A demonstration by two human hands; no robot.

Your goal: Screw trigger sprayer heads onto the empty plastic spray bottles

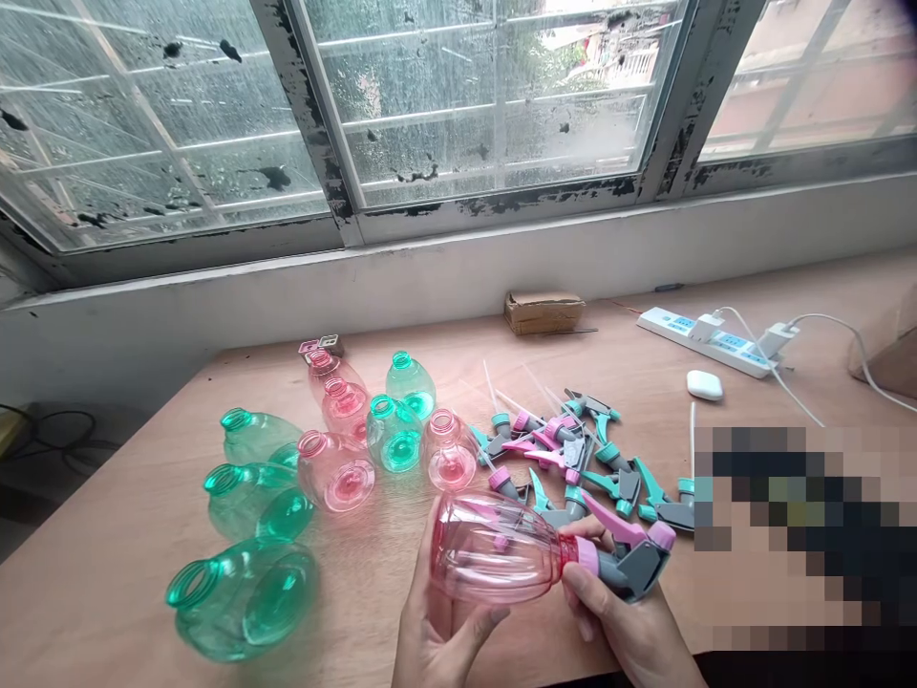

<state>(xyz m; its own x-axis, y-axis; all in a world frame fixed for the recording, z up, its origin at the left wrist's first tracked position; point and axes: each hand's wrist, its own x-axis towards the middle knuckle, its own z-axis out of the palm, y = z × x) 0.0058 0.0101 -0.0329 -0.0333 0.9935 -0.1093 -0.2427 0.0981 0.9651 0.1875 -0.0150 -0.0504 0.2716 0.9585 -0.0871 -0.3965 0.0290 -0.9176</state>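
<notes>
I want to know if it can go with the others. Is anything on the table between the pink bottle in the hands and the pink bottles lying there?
Nothing visible. The pink bottle, held by the left hand and right hand, has only bare table between it and the lying pink bottles.

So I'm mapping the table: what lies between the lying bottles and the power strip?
In the head view, a heap of spray triggers lies between the bottles and the power strip, with a white case past it.
</notes>
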